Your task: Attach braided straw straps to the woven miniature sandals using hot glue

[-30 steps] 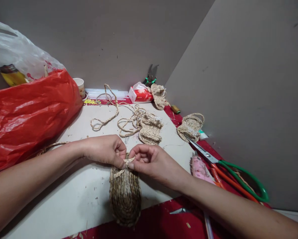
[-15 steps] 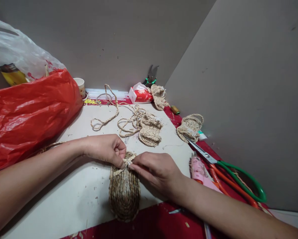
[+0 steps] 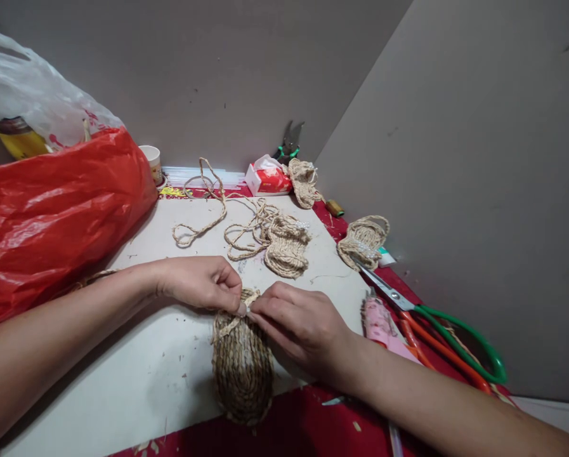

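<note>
A small woven straw slipper [image 3: 244,374] stands tilted at the front of the white board, its brownish oval sole towards me. A pale straw strip [image 3: 229,327] crosses its upper part. My left hand [image 3: 208,285] pinches at this upper end, thumb and forefinger closed. From the other side, my right hand [image 3: 300,320] is closed too, its fingertips meeting those of the left. Something small and whitish shows between the fingertips, too small to make out. The fingers hide part of the slipper's top.
More straw slippers with clear beads [image 3: 287,247] lie beyond my hands, beside loose straw cord [image 3: 201,235]. Green-handled scissors [image 3: 403,301] and a pink-wrapped tool [image 3: 379,320] lie right. A red plastic bag [image 3: 65,222] bulges at left. Tissues [image 3: 269,178] and pruners [image 3: 290,143] stand behind.
The slipper's lower end has swung slightly to the right. Both hands keep their pinch, with the fingertips a little closer together.
</note>
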Available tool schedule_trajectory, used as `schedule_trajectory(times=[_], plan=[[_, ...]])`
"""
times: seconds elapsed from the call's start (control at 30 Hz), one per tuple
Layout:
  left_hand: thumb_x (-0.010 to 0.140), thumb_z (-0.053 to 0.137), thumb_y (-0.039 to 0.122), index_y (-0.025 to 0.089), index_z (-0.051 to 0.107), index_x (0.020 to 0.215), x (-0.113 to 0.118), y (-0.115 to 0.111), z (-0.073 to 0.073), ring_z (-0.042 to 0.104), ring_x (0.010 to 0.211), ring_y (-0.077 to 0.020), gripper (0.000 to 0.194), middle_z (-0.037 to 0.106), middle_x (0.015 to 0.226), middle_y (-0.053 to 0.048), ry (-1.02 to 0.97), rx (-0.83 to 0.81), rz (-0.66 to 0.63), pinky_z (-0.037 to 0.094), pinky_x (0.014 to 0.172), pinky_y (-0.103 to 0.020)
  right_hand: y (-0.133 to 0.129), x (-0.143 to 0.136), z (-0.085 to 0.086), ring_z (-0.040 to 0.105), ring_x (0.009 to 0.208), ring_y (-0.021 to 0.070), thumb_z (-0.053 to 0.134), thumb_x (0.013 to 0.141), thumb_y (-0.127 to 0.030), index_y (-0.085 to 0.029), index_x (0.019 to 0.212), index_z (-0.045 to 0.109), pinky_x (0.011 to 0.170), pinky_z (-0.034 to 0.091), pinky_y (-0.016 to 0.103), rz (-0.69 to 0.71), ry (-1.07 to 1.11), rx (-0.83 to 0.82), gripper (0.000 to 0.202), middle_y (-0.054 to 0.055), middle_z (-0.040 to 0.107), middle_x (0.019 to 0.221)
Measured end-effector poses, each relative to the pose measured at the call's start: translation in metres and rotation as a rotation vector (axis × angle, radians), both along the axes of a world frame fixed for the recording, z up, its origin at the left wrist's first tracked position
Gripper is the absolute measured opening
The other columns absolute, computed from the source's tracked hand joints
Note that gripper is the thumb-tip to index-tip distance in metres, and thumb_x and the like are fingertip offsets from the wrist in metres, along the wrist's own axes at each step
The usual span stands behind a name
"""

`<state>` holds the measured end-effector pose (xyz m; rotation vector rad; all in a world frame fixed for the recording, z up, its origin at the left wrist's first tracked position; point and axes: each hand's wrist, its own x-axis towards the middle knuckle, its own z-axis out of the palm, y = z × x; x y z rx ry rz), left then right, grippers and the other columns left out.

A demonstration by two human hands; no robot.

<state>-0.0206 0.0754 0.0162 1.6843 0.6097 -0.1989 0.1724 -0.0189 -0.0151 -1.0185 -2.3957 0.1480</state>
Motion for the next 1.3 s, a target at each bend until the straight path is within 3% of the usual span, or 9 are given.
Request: schedule_trajectory(times=[0.2,0.4,0.67,0.9,1.07,1.3], plan=[[0.078,0.058,0.030,0.017,0.048,0.061,0.000,0.000,-0.004,0.026,0.045,-0.0060,0.024,0.033,0.049,0.008,-0.027,-0.004,-0.011,0.020,0.043,-0.021,0.002,0.003,-0.003,0.055,0.064,0.0137,0.043,0.091,-0.010,-0.014,0.091,0.063,0.058,0.044,0.023,0.042,-0.104,0.116,0.020,0.005,0.062,0.074],[0.076,0.057,0.024,0.017,0.048,0.059,0.001,-0.002,-0.002,0.026,0.044,-0.0060,0.021,0.033,0.048,0.008,-0.029,-0.019,-0.003,0.020,0.042,-0.021,0.003,0.002,0.002,0.052,0.060,0.0146,0.037,0.094,-0.011,-0.013,0.089,0.062,0.053,0.042,0.025,0.076,-0.170,0.231,0.025,0.005,0.061,0.069],[0.074,0.057,0.021,0.016,0.048,0.057,0.002,-0.002,-0.003,0.025,0.044,-0.0054,0.020,0.033,0.048,0.008,-0.036,-0.005,0.007,0.019,0.042,-0.021,-0.001,0.006,0.010,0.058,0.066,0.0164,0.041,0.087,-0.010,-0.014,0.100,0.058,0.058,0.047,0.027,0.095,-0.151,0.094,0.022,0.007,0.063,0.075],[0.076,0.060,0.028,0.016,0.051,0.058,0.001,-0.001,-0.001,0.029,0.042,-0.0061,0.023,0.037,0.045,0.007,-0.002,0.009,0.035,0.022,0.042,-0.021,-0.008,0.016,0.019,0.064,0.063,0.0161,0.051,0.087,-0.018,-0.017,0.105,0.054,0.060,0.050,0.027,-0.050,0.079,0.150,0.018,0.006,0.068,0.073],[0.079,0.058,0.038,0.017,0.052,0.056,-0.003,0.002,0.002,0.033,0.038,-0.0074,0.031,0.048,0.045,0.003,0.052,0.046,0.052,0.025,0.041,-0.023,-0.007,0.017,0.013,0.065,0.065,0.0158,0.051,0.089,-0.021,-0.017,0.107,0.055,0.061,0.051,0.026,-0.057,0.077,0.113,0.019,0.004,0.068,0.074],[0.081,0.054,0.041,0.019,0.044,0.052,-0.004,0.004,0.005,0.030,0.040,-0.0081,0.038,0.038,0.043,0.005,0.031,0.144,0.069,0.024,0.042,-0.023,-0.005,0.015,0.002,0.065,0.075,0.0175,0.052,0.089,-0.023,-0.015,0.117,0.051,0.067,0.053,0.029,-0.069,0.057,0.088,0.029,0.008,0.069,0.087]])
